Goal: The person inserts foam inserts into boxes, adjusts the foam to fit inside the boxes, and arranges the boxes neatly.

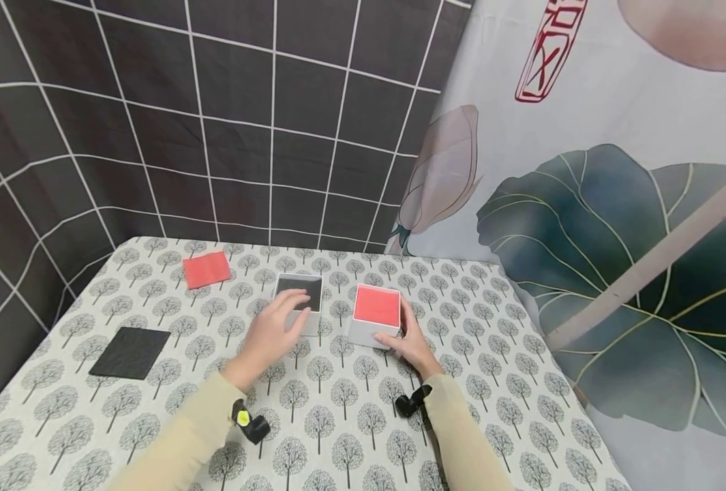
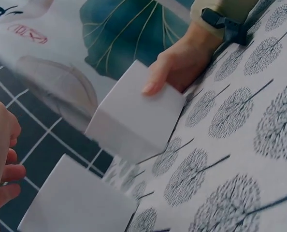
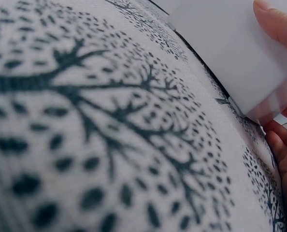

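Two small white boxes stand side by side in the head view. The right box (image 1: 369,333) has a red square of cloth or paper (image 1: 377,305) across its top. My right hand (image 1: 413,341) grips this box at its right side, thumb on the front face; the left wrist view also shows that thumb on the white box (image 2: 138,111). Over the left box (image 1: 311,323), which shows a dark top or inside (image 1: 307,290), hovers my left hand (image 1: 275,329). Its fingers are loosely bent, and in the left wrist view they appear apart from the box (image 2: 80,203).
A folded red piece (image 1: 206,270) lies at the table's back left. Nearer on the left is a flat black square (image 1: 130,352). The tree-print tablecloth (image 1: 320,409) ends at a dark gridded curtain (image 1: 234,150) behind and a lotus-print curtain (image 1: 461,225) at right.
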Tool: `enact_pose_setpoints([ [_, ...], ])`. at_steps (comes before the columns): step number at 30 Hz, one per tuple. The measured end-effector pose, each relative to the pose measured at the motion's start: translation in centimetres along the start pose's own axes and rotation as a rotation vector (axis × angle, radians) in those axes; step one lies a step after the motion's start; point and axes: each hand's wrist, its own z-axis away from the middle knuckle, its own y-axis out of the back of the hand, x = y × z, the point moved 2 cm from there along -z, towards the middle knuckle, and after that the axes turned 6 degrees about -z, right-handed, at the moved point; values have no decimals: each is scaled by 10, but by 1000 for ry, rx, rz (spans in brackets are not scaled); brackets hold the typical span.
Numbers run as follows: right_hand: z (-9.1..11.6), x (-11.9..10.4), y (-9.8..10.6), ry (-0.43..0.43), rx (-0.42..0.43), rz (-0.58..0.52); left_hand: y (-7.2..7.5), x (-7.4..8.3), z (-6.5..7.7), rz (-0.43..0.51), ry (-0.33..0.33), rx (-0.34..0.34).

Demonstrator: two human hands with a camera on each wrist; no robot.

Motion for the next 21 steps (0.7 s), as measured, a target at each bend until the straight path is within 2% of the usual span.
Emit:
enact_pose_setpoints([
  [5,0,-2,-1,0,2,-2,19,-23,1,-13,51,52],
  [10,0,-3,0,0,8,15,35,-55,2,-8,194,45],
  [14,0,-1,1,20,9,12,45,-83,2,-42,255,52],
  [17,0,0,0,35,3,-1,51,-102,4,-80,315,18],
  [21,-1,2,0,41,-3,-10,54,-125,5,-129,397,-74],
])
